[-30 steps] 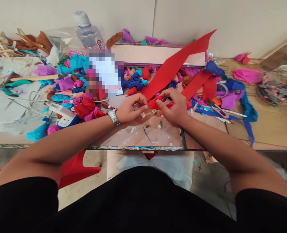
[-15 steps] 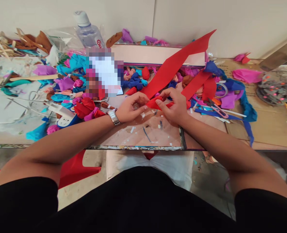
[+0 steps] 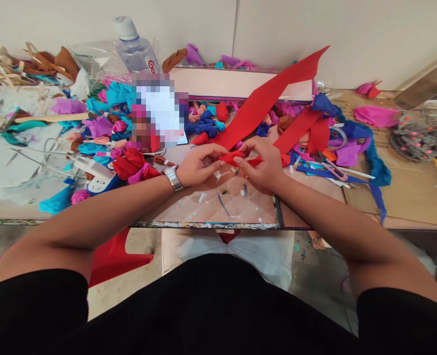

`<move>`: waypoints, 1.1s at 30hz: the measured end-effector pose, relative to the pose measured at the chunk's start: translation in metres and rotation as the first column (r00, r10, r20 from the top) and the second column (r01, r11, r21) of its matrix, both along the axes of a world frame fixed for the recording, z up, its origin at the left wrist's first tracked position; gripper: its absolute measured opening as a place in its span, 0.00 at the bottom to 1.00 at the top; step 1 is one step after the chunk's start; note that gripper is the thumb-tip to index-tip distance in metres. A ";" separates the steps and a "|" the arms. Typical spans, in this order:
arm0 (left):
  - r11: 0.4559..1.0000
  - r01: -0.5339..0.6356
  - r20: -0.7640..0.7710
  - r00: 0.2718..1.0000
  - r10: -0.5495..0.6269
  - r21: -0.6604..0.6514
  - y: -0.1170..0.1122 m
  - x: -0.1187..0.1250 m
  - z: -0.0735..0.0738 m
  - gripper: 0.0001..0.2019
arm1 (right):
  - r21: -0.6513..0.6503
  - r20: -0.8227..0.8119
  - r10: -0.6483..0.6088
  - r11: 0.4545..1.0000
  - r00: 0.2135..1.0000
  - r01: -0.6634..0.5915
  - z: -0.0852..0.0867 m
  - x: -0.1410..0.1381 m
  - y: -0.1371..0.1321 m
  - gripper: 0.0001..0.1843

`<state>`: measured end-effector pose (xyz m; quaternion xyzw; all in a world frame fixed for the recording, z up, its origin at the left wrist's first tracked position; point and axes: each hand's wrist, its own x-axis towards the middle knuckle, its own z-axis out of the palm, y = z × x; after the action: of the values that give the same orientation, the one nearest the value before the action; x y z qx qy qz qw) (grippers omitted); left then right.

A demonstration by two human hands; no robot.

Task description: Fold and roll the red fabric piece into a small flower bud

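Observation:
Between my two hands is a folded piece of red crepe paper [image 3: 232, 157], held just above the table. My left hand [image 3: 200, 165], with a metal watch [image 3: 173, 178] on the wrist, pinches its left end between thumb and fingers. On the other end, the thumb and fingers of my right hand [image 3: 262, 162] are closed. A long red strip [image 3: 266, 96] slants up and to the right behind my hands. Another red strip [image 3: 299, 129] lies beyond my right hand. Whether either strip joins the held piece is hidden by my fingers.
Crumpled paper flowers [image 3: 128, 163] crowd the left. A bottle [image 3: 135, 52] stands at the back, near a partly blurred phone [image 3: 161, 111]. A power strip [image 3: 103, 182] with cables lies left; pink-handled scissors [image 3: 335, 169] and a tape roll [image 3: 339, 138] lie right. The table edge [image 3: 211, 225] is close.
My right hand has shifted slightly, its fingers now lower and closer round the red paper. The held piece looks more tightly folded. My left hand stays nearly in place.

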<state>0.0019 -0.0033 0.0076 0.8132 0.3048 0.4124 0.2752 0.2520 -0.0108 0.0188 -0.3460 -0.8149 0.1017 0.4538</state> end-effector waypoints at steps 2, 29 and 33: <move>1.000 0.015 -0.029 0.999 -0.015 0.017 0.001 0.000 0.002 0.21 | 0.011 0.004 0.002 1.000 1.000 -0.002 0.001 0.000 -0.001 0.21; 0.982 0.130 0.081 0.990 -0.119 -0.140 0.001 -0.004 0.000 0.22 | 0.027 0.091 0.059 0.998 0.994 -0.061 0.000 0.001 -0.003 0.18; 0.985 0.159 0.015 0.987 -0.158 -0.070 -0.001 -0.003 0.003 0.25 | 0.052 0.139 0.127 0.989 0.982 -0.136 -0.001 -0.001 -0.003 0.17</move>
<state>-0.0013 -0.0045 0.0104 0.8227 0.2524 0.3818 0.3372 0.2510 -0.0136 0.0175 -0.2833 -0.8675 0.0827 0.4004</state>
